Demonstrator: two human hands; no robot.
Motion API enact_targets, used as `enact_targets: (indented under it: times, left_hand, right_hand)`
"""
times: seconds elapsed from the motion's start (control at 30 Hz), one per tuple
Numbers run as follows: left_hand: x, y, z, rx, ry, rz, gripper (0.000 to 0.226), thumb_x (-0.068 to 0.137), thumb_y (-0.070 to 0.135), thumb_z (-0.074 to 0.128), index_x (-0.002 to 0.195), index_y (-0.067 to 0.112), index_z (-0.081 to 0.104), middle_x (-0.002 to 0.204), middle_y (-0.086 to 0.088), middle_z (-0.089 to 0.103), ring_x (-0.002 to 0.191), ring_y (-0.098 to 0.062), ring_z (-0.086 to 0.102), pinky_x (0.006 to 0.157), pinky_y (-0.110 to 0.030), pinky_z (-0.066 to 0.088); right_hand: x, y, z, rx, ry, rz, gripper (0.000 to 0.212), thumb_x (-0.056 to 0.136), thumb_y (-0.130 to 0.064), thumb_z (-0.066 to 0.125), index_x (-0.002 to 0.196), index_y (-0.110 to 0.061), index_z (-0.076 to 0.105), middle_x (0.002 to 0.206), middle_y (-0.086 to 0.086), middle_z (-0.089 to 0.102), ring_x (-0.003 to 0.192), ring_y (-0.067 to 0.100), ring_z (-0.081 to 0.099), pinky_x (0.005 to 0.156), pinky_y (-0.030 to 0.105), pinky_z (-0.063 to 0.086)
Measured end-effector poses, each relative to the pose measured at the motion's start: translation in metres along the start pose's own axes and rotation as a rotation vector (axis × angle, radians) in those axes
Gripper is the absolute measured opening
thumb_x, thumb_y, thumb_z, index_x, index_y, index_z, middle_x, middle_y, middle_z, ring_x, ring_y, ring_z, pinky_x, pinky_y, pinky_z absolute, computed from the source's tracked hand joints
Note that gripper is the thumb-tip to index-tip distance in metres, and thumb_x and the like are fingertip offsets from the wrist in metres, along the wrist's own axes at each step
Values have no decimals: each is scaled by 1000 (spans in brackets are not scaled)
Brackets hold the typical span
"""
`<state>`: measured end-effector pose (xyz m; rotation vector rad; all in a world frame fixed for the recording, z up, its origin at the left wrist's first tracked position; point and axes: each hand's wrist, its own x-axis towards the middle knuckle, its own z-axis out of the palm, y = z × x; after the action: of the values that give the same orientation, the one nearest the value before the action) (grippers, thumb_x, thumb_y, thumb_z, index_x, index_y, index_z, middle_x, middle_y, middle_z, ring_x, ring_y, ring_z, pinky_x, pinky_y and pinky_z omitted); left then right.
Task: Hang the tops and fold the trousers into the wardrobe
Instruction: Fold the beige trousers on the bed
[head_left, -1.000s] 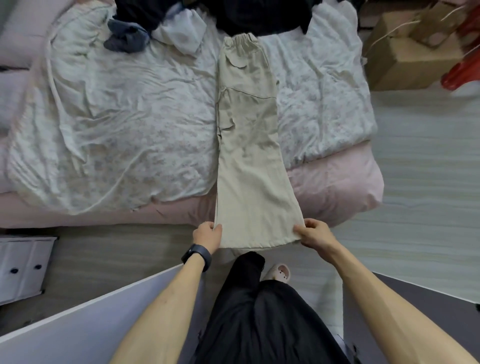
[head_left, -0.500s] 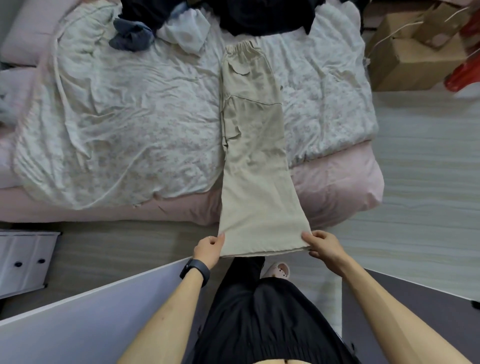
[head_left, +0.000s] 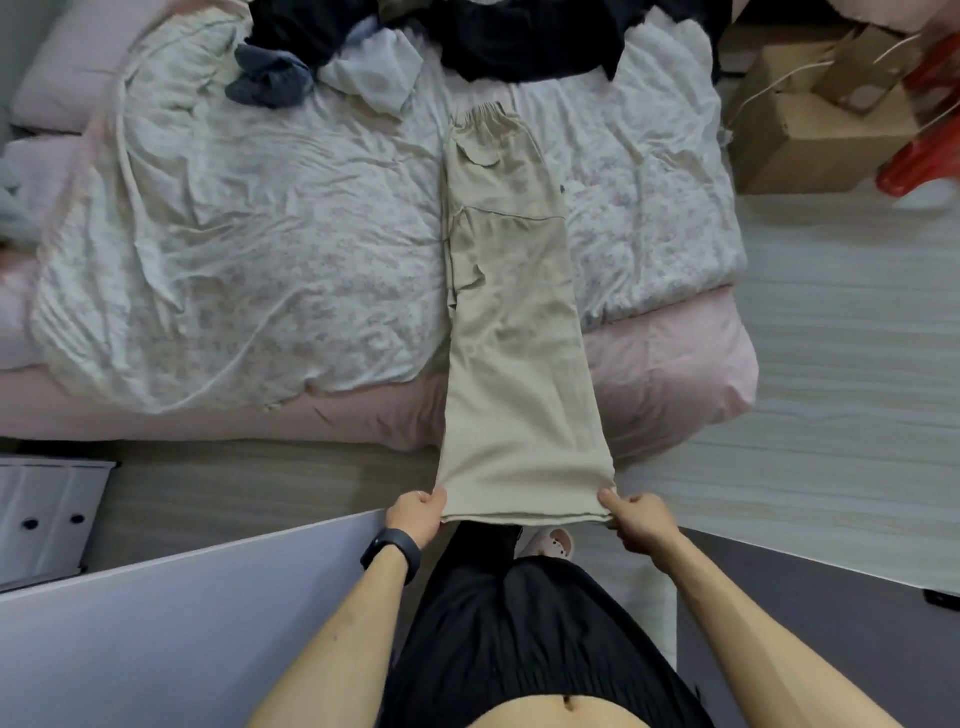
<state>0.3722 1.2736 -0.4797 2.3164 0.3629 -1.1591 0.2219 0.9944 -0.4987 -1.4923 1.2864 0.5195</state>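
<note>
Head view: beige trousers (head_left: 511, 322) are laid lengthwise at centre frame, the waistband on the floral duvet (head_left: 249, 249), the hems drawn past the bed's edge.
Left hand (head_left: 418, 517): the left hem corner is pinched; a black wristband (head_left: 392, 551) is worn.
Right hand (head_left: 636, 522): the right hem corner is gripped.
Upper frame: dark clothes (head_left: 524, 41) are heaped beyond the waistband.
Upper right: a cardboard box (head_left: 810, 135) is seen on the floor.

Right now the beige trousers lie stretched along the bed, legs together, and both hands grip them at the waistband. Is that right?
Not quite. In the head view the left hand and right hand grip the beige trousers at the hem corners; the waistband lies at the far end, on the bed. The rest stands.
</note>
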Motion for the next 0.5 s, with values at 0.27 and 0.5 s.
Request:
enact_targets:
  times: [0.27,0.5]
  left_hand:
    - [-1,13,-7,-546,107,111,15,97,10,61,105,23,60,82,-6,63,51,-16,49,47,-25,43]
    - [11,94,-73,-961,-221,143,20,98,25,57,94,19,75,82,2,73,57,-11,57,51,-24,40]
  right_hand:
    - [-9,-30,-12,370,9,-229,21,92,-23,68,99,-22,49,77,7,55,49,15,49,51,30,46]
    - [-4,-137,-45,686,-174,-305,17,97,-6,55,95,-12,71,84,9,62,67,16,58,65,24,51]
